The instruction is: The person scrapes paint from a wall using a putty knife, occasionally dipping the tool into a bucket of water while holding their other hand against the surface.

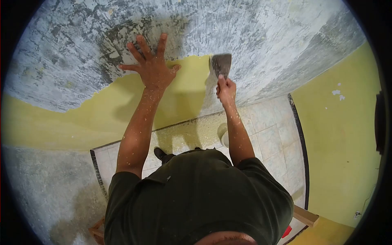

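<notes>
Holding the scraper [222, 63] at the edge of the yellow paint [192, 75], I have my right hand [227, 90] closed round it, my left hand [154, 72] spread wide on the wall [253, 36], and judge scraping there needs a shallow angle.

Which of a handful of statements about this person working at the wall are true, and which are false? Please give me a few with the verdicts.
1. The right hand holds a scraper. True.
2. The left hand is closed in a fist. False: its fingers are spread against the wall.
3. Pale flecks dot both the left forearm and the right forearm. True.
4. The shirt is bright red. False: it is dark.
5. The scraper's blade is beside the edge of the yellow paint. True.
</notes>
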Motion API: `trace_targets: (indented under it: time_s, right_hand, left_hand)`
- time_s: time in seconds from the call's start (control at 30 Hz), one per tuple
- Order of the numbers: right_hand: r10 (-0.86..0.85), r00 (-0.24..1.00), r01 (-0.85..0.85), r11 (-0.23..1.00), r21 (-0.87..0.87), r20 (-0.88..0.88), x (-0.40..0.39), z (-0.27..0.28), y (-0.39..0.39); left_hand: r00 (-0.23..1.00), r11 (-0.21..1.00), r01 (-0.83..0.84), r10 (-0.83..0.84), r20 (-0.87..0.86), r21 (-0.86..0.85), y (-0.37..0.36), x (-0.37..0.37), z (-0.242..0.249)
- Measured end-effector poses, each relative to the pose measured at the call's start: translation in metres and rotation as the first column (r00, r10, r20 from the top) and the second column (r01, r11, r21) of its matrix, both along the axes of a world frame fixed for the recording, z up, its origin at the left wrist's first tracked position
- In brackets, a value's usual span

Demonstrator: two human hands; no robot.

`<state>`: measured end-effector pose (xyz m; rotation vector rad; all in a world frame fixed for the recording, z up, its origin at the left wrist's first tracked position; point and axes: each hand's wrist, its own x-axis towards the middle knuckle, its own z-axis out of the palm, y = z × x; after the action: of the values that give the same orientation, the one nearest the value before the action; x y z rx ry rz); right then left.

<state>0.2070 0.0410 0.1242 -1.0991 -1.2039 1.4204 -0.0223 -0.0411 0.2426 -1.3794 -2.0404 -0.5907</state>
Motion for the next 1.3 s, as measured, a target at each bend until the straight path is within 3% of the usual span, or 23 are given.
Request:
trace_targets:
  time_s: [0.1, 0.23, 0.3, 0.37, 0.4, 0.53, 0.63, 0.7, 0.77, 0.83, 0.97, 1.03, 1.1, 1.2, 1.3]
  right_hand:
    - [-0.038, 0.997, 0.043, 0.996, -0.078, 0.066, 0.007, -0.02, -0.008]
    - [-0.037, 0.999, 0.038, 0.998, 0.046, -0.021, -0.015, 0.022, -0.003]
    - [0.0, 0.998, 0.0, 1.0, 0.003, -0.066, -0.009, 0.017, -0.005]
    - [-0.071, 0.994, 0.068, 0.997, 0.038, 0.078, -0.002, 0.0, -0.007]
    - [-0.039, 0.996, 0.043, 0.998, -0.053, 0.079, 0.005, -0.003, -0.012]
    - [-0.081, 0.993, 0.084, 0.996, -0.023, 0.091, -0.003, 0.011, -0.006]
    - [-0.047, 0.999, 0.047, 0.999, 0.0, 0.005, -0.002, 0.008, -0.006]
    - [-0.077, 0.988, 0.084, 0.995, -0.048, 0.135, 0.006, -0.014, -0.009]
    - [-0.077, 0.987, 0.092, 0.99, -0.103, 0.138, 0.0, -0.001, -0.012]
    - [-0.103, 0.991, 0.099, 0.994, 0.044, 0.088, -0.008, 0.002, -0.006]
    - [-0.082, 0.997, 0.081, 0.996, 0.048, 0.015, -0.009, 0.013, -0.014]
    - [-0.077, 0.992, 0.088, 0.989, -0.118, 0.097, -0.001, 0.007, -0.022]
    - [-0.088, 0.988, 0.104, 0.986, -0.13, 0.124, -0.005, 0.014, -0.02]
    - [-0.073, 0.997, 0.073, 0.997, -0.006, 0.019, -0.011, 0.014, -0.009]
    - [-0.091, 0.99, 0.1, 0.991, -0.084, 0.108, -0.002, -0.006, -0.019]
  left_hand:
    - [1.0, 1.0, 0.004, -0.005, 0.016, 0.026, 0.002, -0.003, 0.0]
    - [1.0, 1.0, -0.013, 0.013, 0.002, -0.021, 0.001, -0.002, 0.0]
    - [1.0, 0.999, -0.015, 0.014, -0.027, -0.035, -0.001, -0.002, -0.001]
    - [1.0, 1.0, -0.014, 0.013, -0.026, -0.024, 0.0, -0.002, 0.0]
    - [1.0, 1.0, -0.017, 0.016, -0.025, -0.019, 0.0, -0.003, 0.0]
    - [0.999, 1.0, -0.006, 0.006, -0.037, 0.0, 0.003, -0.005, -0.002]
    - [1.0, 1.0, 0.008, -0.008, -0.009, 0.01, 0.0, -0.002, -0.006]
    - [1.0, 0.999, 0.019, -0.02, 0.019, 0.038, 0.004, -0.005, -0.002]
    - [0.999, 0.999, 0.018, -0.019, 0.03, 0.033, 0.003, -0.005, -0.005]
    - [1.0, 0.999, 0.022, -0.022, 0.017, 0.034, 0.004, -0.006, -0.004]
    - [0.999, 0.999, 0.038, -0.037, -0.03, 0.028, 0.001, -0.005, -0.004]
    - [0.999, 0.999, 0.03, -0.028, -0.034, 0.035, 0.003, -0.006, -0.003]
    - [0.999, 0.999, 0.024, -0.024, -0.03, 0.024, 0.003, -0.006, -0.004]
    - [0.999, 0.999, 0.032, -0.032, -0.038, 0.021, 0.001, -0.004, -0.005]
    - [0.999, 0.997, 0.047, -0.048, 0.011, 0.053, 0.002, -0.005, -0.001]
